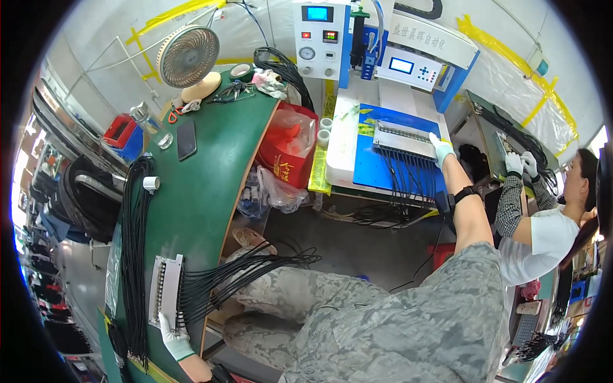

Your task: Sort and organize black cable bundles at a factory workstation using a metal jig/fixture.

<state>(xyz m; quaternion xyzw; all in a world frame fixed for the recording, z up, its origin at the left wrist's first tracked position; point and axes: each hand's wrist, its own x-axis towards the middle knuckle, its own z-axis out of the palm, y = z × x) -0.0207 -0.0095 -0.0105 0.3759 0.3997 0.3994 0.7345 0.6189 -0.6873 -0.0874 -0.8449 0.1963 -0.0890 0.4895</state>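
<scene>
Green surfacing covers the desk [214, 172], which carries the first strip fixture [169, 288], a pale metal plate with a row of small fittings along its length. Black cables [246, 274] run from the right side of this fixture, over the desk edge and across the person's camouflage-patterned clothing [319, 290]. The left grip [175, 338] (a hand in a white glove with a dark green cuff edge) is applied to the lower end of the first strip fixture; whether its fingers are closed around the plate cannot be told. A second strip fixture [403, 142] lies crosswise on the blue plate [366, 167] of the bench machine [313, 38], its black leads [408, 175] hanging toward the front edge. The right grip [442, 150], also gloved in white, is positioned at the right end of the second strip fixture; its closure is likewise not determinable. To the left of the first strip fixture, a long cable bundle [133, 249] lies along the desk, with a white cylindrical part [151, 184] just beside its upper portion. Farther back on the desk are a phone [186, 140], a clear bottle [153, 129] and a fan [188, 57]. A red bag [281, 166] stands between desk and machine. At right, a co-worker [549, 233] in white gloves works at another surface.
</scene>
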